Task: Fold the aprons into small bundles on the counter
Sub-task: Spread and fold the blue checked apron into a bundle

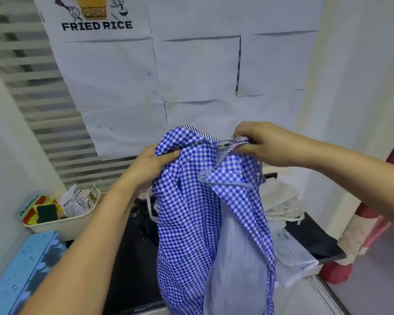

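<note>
A blue-and-white checked apron (191, 223) hangs in the air over the counter, its plain pale-blue inner side showing at the lower right. My left hand (154, 162) grips the apron's upper left edge with curled fingers. My right hand (262, 144) pinches the striped strap at the apron's top right. A heap of pale cloth aprons (280, 201) lies on the counter behind the checked one, partly hidden by it.
A dark cooktop (132, 258) lies under the apron. A cream tub (62, 221) with sponges and packets stands at the left, beside a blue rack (25, 276). White paper sheets (198, 69) cover the wall. Red and pink cloth (362, 235) sits at the right.
</note>
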Available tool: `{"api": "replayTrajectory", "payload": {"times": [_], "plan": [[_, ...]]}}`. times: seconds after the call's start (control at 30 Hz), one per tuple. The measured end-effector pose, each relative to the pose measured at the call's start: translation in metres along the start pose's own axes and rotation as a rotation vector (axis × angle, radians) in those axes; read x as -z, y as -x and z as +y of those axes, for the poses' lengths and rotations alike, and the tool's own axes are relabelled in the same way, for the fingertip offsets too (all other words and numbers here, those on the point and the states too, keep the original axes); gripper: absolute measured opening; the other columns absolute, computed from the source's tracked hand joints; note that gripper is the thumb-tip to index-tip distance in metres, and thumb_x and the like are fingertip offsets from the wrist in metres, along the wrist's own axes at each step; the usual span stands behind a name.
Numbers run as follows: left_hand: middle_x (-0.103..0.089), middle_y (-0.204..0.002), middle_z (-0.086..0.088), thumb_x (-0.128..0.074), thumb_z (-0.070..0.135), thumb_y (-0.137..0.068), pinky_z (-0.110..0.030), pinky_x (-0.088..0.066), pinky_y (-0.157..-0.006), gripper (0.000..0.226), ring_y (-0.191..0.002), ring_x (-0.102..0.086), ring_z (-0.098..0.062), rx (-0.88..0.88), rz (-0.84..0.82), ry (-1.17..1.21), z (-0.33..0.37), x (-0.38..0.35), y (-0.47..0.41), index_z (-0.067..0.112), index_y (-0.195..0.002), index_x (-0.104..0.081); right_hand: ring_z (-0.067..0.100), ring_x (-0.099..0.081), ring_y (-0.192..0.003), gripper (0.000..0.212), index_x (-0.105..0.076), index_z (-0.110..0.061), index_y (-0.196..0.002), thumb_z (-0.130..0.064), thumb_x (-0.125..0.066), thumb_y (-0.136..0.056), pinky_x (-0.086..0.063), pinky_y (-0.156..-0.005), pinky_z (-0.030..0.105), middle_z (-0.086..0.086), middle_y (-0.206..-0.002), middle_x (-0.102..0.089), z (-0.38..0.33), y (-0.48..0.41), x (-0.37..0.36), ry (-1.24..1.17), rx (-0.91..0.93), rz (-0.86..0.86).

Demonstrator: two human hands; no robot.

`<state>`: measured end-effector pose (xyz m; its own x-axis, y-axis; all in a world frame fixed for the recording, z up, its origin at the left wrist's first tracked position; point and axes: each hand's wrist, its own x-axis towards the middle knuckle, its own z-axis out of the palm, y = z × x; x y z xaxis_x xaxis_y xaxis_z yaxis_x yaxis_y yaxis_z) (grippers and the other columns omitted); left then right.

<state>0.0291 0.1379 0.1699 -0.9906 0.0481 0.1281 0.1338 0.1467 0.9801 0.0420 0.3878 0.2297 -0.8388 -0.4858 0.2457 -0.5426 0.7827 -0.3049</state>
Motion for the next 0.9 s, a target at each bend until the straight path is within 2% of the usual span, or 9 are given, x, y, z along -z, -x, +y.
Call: {"api": "replayTrajectory", "payload": {"times": [0.13, 0.3, 0.4, 0.47, 0.53, 0.63, 0.7, 0.83, 0.9], "plan": [[-0.075, -0.086, 0.005, -0.057, 0.013, -0.094, -0.027, -0.054, -0.071, 0.014, -0.081, -0.071, -0.013, -0.065, -0.062, 0.011, 0.007, -0.018, -0.008, 0.02, -0.096, -0.068, 0.006, -0.046, -0.069, 0.024, -0.053, -0.008, -0.093, -0.031, -0.052, -0.097, -0.035, -0.064, 0.026, -0.003, -0.078, -0.052, 0.005, 0.001, 0.001, -0.436, -0.18, 0.083], [-0.075, -0.085, 0.009, -0.064, 0.017, -0.088, -0.021, -0.055, -0.069, 0.01, -0.081, -0.07, -0.008, -0.228, -0.09, -0.022, 0.016, -0.041, -0.011, 0.025, -0.091, -0.069, -0.004, -0.057, -0.074, 0.052, -0.064, -0.024, -0.093, -0.062, -0.073, -0.06, -0.042, -0.068, 0.02, -0.019, -0.083, -0.064, -0.001, -0.002, 0.005, -0.113, -0.073, 0.002], [-0.075, -0.092, 0.003, -0.074, 0.017, -0.08, -0.03, -0.057, -0.078, 0.017, -0.087, -0.071, -0.016, -0.256, -0.136, 0.026, 0.023, -0.053, -0.01, 0.022, -0.096, -0.069, 0.0, -0.049, -0.052, 0.035, -0.065, -0.013, -0.072, -0.045, -0.076, -0.074, -0.04, -0.057, 0.025, -0.006, -0.061, -0.061, -0.006, -0.013, 0.003, -0.092, -0.098, -0.059], [-0.074, -0.098, 0.004, -0.082, 0.018, -0.071, -0.027, -0.057, -0.079, 0.037, -0.091, -0.07, -0.014, -0.236, -0.193, 0.042, 0.021, -0.051, -0.016, 0.021, -0.104, -0.067, 0.007, -0.051, -0.059, 0.028, -0.064, -0.004, -0.073, -0.03, -0.07, -0.083, -0.041, -0.059, 0.03, 0.005, -0.067, -0.063, -0.01, -0.023, 0.005, -0.115, -0.117, -0.042], [-0.072, -0.094, 0.007, -0.081, 0.012, -0.07, -0.018, -0.054, -0.075, 0.035, -0.086, -0.068, -0.008, -0.176, -0.234, -0.187, 0.003, -0.049, -0.022, 0.018, -0.1, -0.065, 0.013, -0.048, -0.059, 0.031, -0.055, -0.006, -0.064, -0.026, -0.062, -0.087, -0.037, -0.057, 0.032, 0.008, -0.064, -0.057, -0.017, -0.034, 0.009, -0.054, -0.13, -0.023], [-0.066, -0.083, -0.01, -0.063, 0.002, -0.08, -0.031, -0.05, -0.068, 0.01, -0.075, -0.061, -0.02, 0.105, -0.248, -0.55, -0.059, -0.05, -0.019, 0.009, -0.082, -0.057, 0.016, -0.039, -0.056, 0.036, -0.043, -0.011, -0.06, -0.024, -0.054, -0.091, -0.03, -0.048, 0.026, 0.004, -0.059, -0.043, -0.031, -0.05, 0.01, 0.047, -0.16, -0.002], [-0.067, -0.101, -0.01, -0.055, 0.003, -0.087, -0.035, -0.051, -0.08, 0.015, -0.086, -0.062, -0.023, 0.299, -0.238, -0.422, -0.104, -0.052, -0.003, 0.006, -0.1, -0.059, 0.015, -0.04, -0.054, 0.035, -0.044, -0.012, -0.061, -0.026, -0.055, -0.091, -0.029, -0.045, 0.026, 0.003, -0.06, -0.044, -0.034, -0.059, 0.009, 0.015, -0.225, 0.012], [-0.069, -0.111, -0.012, -0.06, 0.039, -0.087, -0.043, -0.048, -0.097, 0.041, -0.098, -0.066, -0.024, 0.566, -0.259, 0.526, -0.153, -0.067, 0.036, 0.01, -0.117, -0.064, 0.016, -0.054, -0.051, 0.026, -0.055, -0.01, -0.067, -0.023, -0.059, -0.09, -0.043, -0.044, 0.02, 0.004, -0.059, -0.059, -0.021, -0.074, -0.01, -0.35, -0.425, 0.032], [-0.068, -0.113, -0.008, -0.07, 0.042, -0.079, -0.03, -0.055, -0.084, 0.04, -0.092, -0.069, -0.013, 0.485, -0.332, 0.423, -0.151, -0.08, 0.048, 0.018, -0.109, -0.065, 0.025, -0.061, -0.068, 0.019, -0.06, -0.003, -0.086, -0.021, -0.059, -0.09, -0.055, -0.065, 0.03, 0.013, -0.081, -0.065, -0.013, -0.082, -0.024, -0.437, -0.509, 0.076]]}}
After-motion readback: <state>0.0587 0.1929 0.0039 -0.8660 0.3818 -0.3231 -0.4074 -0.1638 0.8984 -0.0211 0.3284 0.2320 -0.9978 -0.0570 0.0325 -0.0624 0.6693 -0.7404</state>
